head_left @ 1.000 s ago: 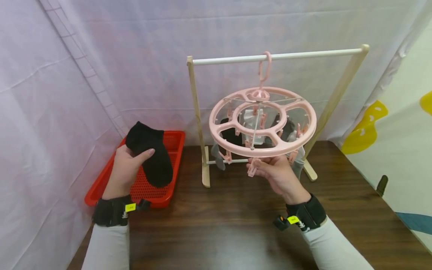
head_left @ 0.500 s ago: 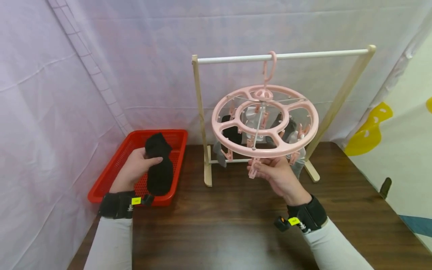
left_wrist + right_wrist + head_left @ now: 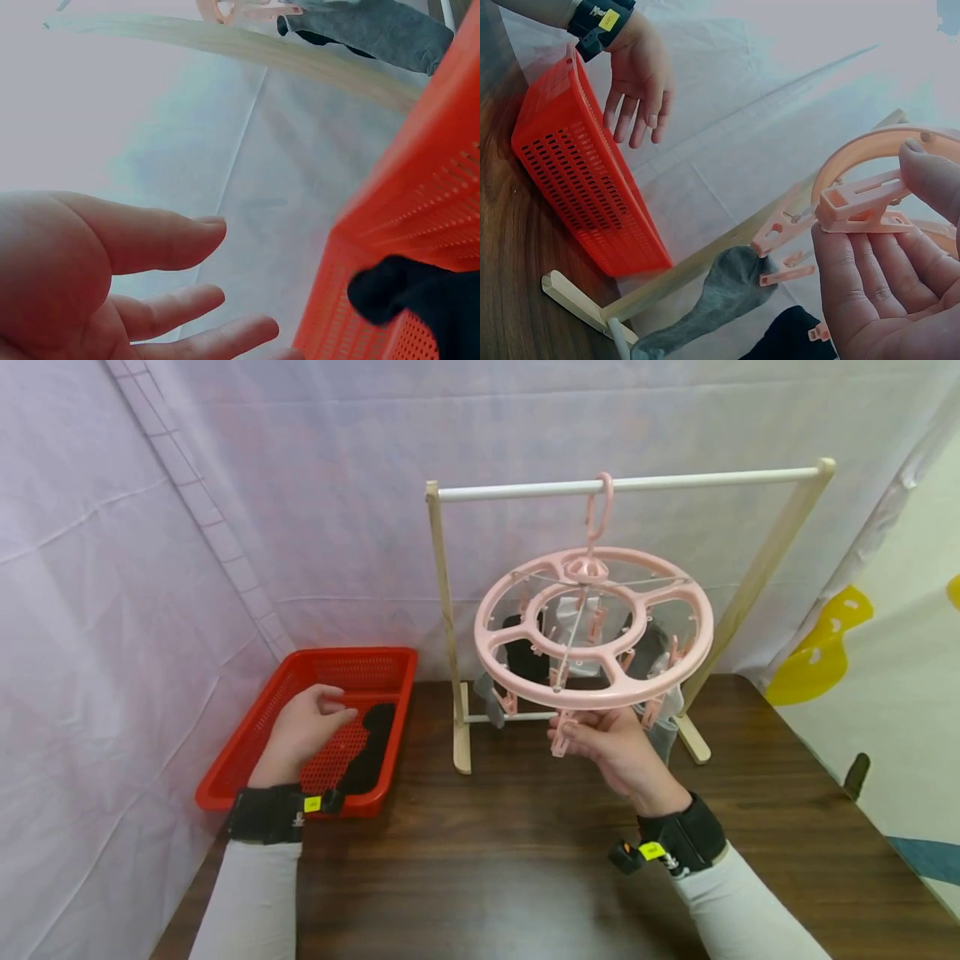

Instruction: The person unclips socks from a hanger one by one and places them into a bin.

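Brown worktop (image 3: 480, 868): black sock (image 3: 371, 756) in the red basket (image 3: 406, 693), pink clothespin (image 3: 561, 735) in hand

Two pale sleeves (image 3: 251, 893) come in from the near side, each with a black wristband (image 3: 264, 814) at its end. The left hand (image 3: 300, 735) hangs over the basket, its grip loose, thumb and fingers apart. The black sock lies near it, well away from those fingers, along the basket's right side. The right hand (image 3: 615, 747) has its grip clamped on the pink clothespin, thumb above and fingers beneath, just under the near rim of a round pink hanger (image 3: 592, 697). Farther in, a grey sock (image 3: 720, 292), a dark one (image 3: 527, 656) and a white piece (image 3: 577, 631) dangle below the ring. The hanger's hook sits over the white rod (image 3: 510, 491) of a wooden stand (image 3: 445, 593). Behind it all hangs whitish sheeting (image 3: 337, 527), with a yellow shape (image 3: 813, 668) off to the right.
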Action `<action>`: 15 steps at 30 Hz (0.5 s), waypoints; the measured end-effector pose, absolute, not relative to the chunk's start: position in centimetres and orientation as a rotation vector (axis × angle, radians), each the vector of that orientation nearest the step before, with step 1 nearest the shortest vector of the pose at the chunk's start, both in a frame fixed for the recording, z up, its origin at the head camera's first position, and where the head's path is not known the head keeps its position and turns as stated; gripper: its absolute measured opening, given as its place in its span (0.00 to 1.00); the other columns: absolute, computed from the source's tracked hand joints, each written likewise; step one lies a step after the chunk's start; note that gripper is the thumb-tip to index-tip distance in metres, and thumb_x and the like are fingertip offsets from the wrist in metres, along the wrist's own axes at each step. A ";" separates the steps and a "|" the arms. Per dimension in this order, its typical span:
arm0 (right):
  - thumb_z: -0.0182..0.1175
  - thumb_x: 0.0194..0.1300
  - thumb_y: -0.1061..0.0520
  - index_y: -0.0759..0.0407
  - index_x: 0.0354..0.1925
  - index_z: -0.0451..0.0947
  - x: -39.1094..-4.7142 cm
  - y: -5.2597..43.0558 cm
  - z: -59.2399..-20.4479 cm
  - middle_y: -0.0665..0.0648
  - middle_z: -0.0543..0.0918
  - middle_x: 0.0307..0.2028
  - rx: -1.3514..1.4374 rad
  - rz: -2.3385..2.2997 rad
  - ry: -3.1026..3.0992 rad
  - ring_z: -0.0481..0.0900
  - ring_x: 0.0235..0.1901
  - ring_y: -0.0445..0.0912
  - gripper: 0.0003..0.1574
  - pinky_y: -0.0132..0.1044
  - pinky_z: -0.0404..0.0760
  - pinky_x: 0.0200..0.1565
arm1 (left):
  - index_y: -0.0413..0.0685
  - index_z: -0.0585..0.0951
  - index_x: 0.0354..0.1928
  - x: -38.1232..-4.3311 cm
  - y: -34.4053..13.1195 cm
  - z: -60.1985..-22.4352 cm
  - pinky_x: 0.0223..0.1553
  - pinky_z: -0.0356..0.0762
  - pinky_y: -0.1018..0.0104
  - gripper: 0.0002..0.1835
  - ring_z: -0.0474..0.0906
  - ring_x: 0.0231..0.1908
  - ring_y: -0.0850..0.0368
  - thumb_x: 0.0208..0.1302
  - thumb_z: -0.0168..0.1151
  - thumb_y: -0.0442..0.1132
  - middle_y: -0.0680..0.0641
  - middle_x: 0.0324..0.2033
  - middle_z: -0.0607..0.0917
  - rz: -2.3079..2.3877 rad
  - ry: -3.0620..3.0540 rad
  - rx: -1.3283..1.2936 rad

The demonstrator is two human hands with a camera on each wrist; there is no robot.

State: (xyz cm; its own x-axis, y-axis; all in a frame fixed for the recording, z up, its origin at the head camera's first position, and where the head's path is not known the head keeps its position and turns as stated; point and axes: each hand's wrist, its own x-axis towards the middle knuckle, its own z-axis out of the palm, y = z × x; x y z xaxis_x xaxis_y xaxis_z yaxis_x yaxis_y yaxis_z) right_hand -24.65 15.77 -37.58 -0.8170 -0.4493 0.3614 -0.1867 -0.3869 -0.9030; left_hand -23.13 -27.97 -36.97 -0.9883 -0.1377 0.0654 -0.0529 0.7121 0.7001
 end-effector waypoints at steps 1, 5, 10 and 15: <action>0.55 0.65 0.73 0.74 0.48 0.75 -24.6 15.7 -37.6 0.59 0.89 0.37 -0.871 -2.328 1.633 0.88 0.38 0.50 0.12 0.45 0.85 0.41 | 0.41 0.71 0.62 -23.1 -27.9 -36.9 0.48 0.78 0.46 0.32 0.78 0.48 0.42 0.63 0.62 0.54 0.35 0.50 0.83 -1.133 -2.805 0.160; 0.55 0.65 0.72 0.75 0.48 0.74 -24.7 15.7 -37.6 0.59 0.89 0.37 -0.863 -2.326 1.631 0.88 0.38 0.50 0.13 0.46 0.85 0.41 | 0.42 0.70 0.63 -23.2 -27.5 -37.0 0.47 0.79 0.47 0.34 0.79 0.46 0.42 0.63 0.61 0.56 0.35 0.50 0.84 -1.113 -2.810 0.141; 0.55 0.65 0.72 0.73 0.48 0.75 -24.6 15.6 -37.6 0.60 0.89 0.38 -0.847 -2.323 1.646 0.88 0.39 0.50 0.13 0.45 0.85 0.42 | 0.44 0.68 0.65 -23.5 -26.6 -37.3 0.48 0.78 0.46 0.37 0.79 0.50 0.41 0.61 0.61 0.59 0.35 0.53 0.82 -1.113 -2.802 0.115; 0.55 0.65 0.72 0.71 0.48 0.76 -24.5 15.3 -37.7 0.58 0.88 0.38 -0.861 -2.349 1.646 0.87 0.37 0.49 0.12 0.42 0.85 0.41 | 0.49 0.69 0.63 -23.5 -25.3 -37.5 0.53 0.77 0.43 0.34 0.76 0.55 0.40 0.60 0.63 0.59 0.37 0.56 0.80 -1.199 -2.700 0.007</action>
State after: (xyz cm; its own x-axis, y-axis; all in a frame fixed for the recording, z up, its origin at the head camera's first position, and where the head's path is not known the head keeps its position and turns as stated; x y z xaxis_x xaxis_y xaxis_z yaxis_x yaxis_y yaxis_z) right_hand -24.49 15.26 -37.65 -0.8247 -0.4292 0.3685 -0.1996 -0.3886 -0.8995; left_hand -23.51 -25.33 -37.46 -0.9826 -0.0795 0.1679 0.0712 0.6733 0.7359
